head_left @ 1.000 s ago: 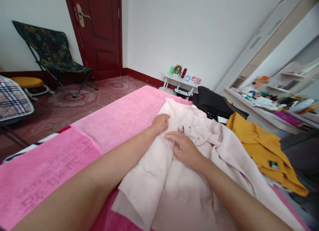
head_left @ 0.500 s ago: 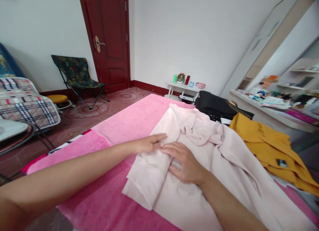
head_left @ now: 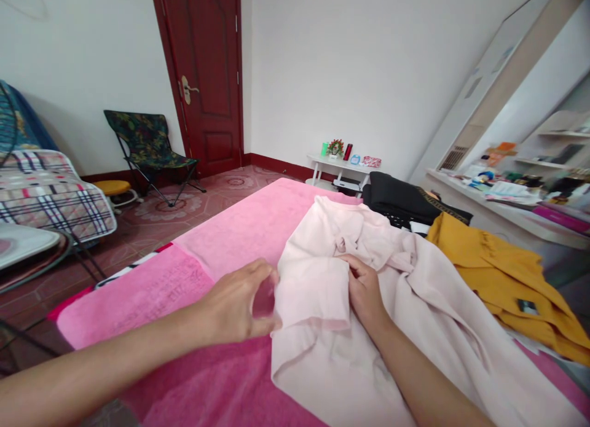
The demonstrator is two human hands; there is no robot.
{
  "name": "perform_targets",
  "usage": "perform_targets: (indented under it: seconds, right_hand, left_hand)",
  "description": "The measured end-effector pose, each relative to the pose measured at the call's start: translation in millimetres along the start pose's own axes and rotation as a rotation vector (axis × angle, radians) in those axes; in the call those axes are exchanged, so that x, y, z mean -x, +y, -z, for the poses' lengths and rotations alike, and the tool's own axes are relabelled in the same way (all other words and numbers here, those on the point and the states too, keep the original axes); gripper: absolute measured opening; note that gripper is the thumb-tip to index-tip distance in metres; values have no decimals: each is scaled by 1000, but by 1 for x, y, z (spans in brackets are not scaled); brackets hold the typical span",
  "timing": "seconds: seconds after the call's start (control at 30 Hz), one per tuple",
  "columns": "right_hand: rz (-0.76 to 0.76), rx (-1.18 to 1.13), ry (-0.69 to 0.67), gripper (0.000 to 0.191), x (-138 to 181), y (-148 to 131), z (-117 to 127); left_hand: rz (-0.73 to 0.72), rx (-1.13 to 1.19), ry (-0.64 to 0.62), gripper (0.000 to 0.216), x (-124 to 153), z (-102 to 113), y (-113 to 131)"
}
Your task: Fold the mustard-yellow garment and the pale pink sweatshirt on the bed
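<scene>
A pale pink sweatshirt (head_left: pixel 387 365) lies spread over a pink blanket, its near-left sleeve (head_left: pixel 313 292) folded back across the body. My right hand (head_left: pixel 366 292) grips the right end of that folded sleeve, thumb on top and some fingers hidden behind the cloth. At the fold's left edge, my left hand (head_left: pixel 239 304) is curved with thumb and fingers apart, their tips touching the fabric. The other sleeve is bunched near the collar.
The pink blanket (head_left: pixel 239 230) covers the surface. Right of the sweatshirt lie a mustard-yellow garment (head_left: pixel 502 267) and folded black clothing (head_left: pixel 401 196). Farther off stand a small white table (head_left: pixel 341 164), a camouflage folding chair (head_left: pixel 147 141) and a red door (head_left: pixel 207 77).
The near-left sleeve has been turned over toward the right onto the body. My right hand has moved up and right with its end; my left hand has drawn left and down to the fold.
</scene>
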State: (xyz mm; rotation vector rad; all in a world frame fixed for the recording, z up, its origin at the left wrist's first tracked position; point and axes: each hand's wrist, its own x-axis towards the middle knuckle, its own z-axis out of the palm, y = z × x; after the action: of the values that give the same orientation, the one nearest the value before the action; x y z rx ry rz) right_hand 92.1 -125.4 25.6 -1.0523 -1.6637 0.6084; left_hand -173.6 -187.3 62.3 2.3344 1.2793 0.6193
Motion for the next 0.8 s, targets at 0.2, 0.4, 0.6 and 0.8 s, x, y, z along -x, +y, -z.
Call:
perform_targets:
  seconds: [0.2,0.4,0.6,0.8]
  right_hand:
    - [68,18,-58,25,3,-2,0]
    - [197,51,-75,42,5,-8,0]
    - [464,265,-372,53,10,-23,1]
    - [568,371,-307,40,14,-28,1]
  left_hand:
    - [-6,13,-33,14,8,-21,11]
    - [-178,99,-157,19,11,-8,5]
    - [-183,46,-387,7,3,26,14]
    - [-139,-108,-164,48,-12,25,51]
